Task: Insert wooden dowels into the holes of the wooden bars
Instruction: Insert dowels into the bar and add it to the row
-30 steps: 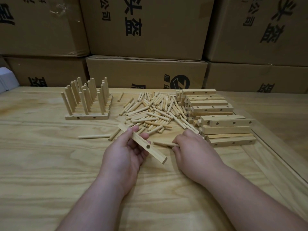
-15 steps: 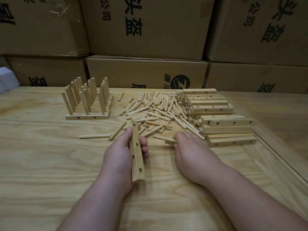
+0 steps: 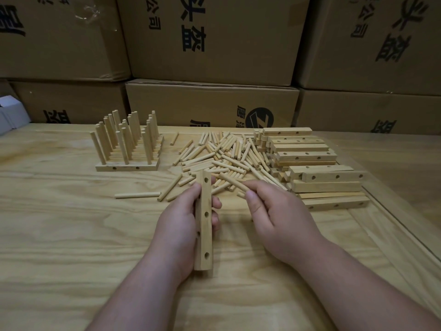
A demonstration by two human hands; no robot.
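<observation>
The wooden bar [image 3: 204, 218] is standing lengthwise in the left hand [image 3: 183, 225], fingers wrapping it, three holes facing up and a fourth half hidden. The right hand [image 3: 274, 216] is pinching one dowel [image 3: 232, 181] just beside the far hole; it is probably best squaring the tip over that hole before pushing. Beyond them are lying a loose dowel pile [image 3: 222, 156], too many to count, roughly ten stacked bars [image 3: 310, 168] and several finished bars [image 3: 127, 149]

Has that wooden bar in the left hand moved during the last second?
Yes. The drilled wooden bar has turned from slanting to pointing away, toward the loose dowel pile.
</observation>
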